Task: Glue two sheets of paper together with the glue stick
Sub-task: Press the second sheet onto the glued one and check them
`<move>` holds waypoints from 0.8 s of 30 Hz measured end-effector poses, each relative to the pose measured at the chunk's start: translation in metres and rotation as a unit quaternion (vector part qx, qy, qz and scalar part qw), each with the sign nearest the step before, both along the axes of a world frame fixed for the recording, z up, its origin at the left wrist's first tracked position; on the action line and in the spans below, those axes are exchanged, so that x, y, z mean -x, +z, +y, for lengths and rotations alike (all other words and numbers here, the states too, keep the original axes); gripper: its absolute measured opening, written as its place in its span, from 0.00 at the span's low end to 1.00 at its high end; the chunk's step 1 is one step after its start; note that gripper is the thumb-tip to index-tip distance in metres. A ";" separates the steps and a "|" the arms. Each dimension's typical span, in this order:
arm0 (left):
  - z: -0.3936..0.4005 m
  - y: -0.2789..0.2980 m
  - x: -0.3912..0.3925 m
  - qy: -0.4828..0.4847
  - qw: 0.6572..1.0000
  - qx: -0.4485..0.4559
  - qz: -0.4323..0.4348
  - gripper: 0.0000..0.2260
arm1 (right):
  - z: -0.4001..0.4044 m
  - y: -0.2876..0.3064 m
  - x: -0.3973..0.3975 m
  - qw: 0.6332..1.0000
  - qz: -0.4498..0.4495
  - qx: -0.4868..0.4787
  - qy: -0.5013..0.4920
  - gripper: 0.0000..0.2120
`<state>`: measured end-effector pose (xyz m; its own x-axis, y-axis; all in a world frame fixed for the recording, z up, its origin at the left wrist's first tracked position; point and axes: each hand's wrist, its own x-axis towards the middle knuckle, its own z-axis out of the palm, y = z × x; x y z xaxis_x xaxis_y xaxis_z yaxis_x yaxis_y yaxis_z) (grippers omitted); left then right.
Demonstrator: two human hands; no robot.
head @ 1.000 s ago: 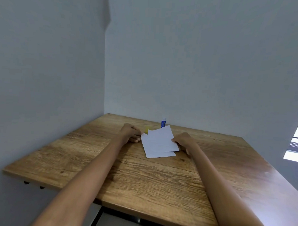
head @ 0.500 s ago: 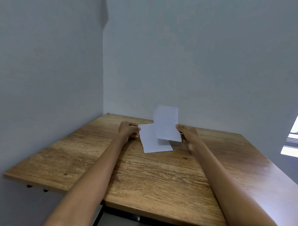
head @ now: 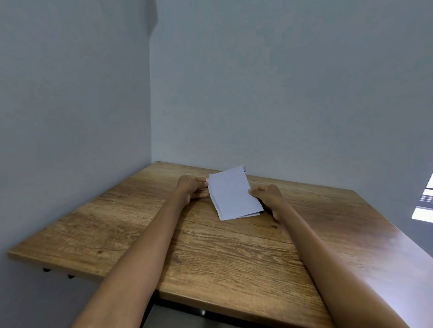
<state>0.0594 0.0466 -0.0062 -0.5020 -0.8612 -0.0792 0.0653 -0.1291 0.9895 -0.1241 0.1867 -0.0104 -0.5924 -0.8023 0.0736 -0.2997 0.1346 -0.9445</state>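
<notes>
white paper sheets (head: 231, 195) between left hand (head: 191, 188) and right hand (head: 268, 197), mid-table (head: 231, 262)

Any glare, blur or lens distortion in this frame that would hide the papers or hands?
Head view: wide-angle bend stretches both forearms; daylight glare washes the table along its right edge; the papers, left hand and right hand are small and soft but evenly lit, no glare on them.

No text, label, brand, number or sign can be read anywhere: the white sheets of paper (head: 231, 196) near the far edge of the wooden table (head: 231, 257) show only blank faces, with nothing legible on them.
</notes>
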 end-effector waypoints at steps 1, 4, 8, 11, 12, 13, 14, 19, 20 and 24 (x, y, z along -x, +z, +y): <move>0.000 0.000 0.000 -0.003 1.000 -0.002 -0.001 0.12 | 0.000 0.000 -0.001 1.000 0.003 -0.001 -0.002 0.12; 0.002 0.002 0.000 -0.007 1.000 -0.008 0.006 0.12 | -0.001 0.000 -0.003 1.000 0.009 -0.003 -0.001 0.07; 0.002 0.002 0.000 0.001 1.000 -0.017 0.018 0.11 | -0.001 0.000 -0.005 1.000 0.020 -0.003 0.003 0.05; 0.002 0.000 0.002 0.009 1.000 -0.014 0.022 0.11 | -0.001 -0.001 -0.009 0.999 0.033 -0.005 0.003 0.06; 0.002 0.000 0.002 0.015 1.000 -0.012 0.020 0.10 | -0.002 -0.001 -0.010 0.999 0.036 -0.004 0.001 0.06; 0.002 -0.001 0.003 0.022 1.000 -0.010 0.019 0.10 | -0.002 -0.001 -0.011 0.999 0.037 -0.004 -0.002 0.06; 0.002 -0.001 0.004 0.029 0.999 -0.009 0.019 0.10 | -0.003 -0.001 -0.011 0.999 0.038 -0.003 -0.007 0.06; 0.002 -0.004 0.006 0.067 0.997 -0.003 0.043 0.09 | -0.007 -0.003 -0.016 0.999 0.045 -0.001 -0.031 0.17; 0.002 -0.004 0.005 0.077 0.996 -0.003 0.046 0.09 | -0.007 -0.003 -0.017 0.998 0.045 -0.001 -0.033 0.17; 0.000 -0.005 0.004 0.116 0.991 -0.002 0.062 0.09 | -0.005 -0.002 -0.018 0.999 0.036 0.010 -0.028 0.07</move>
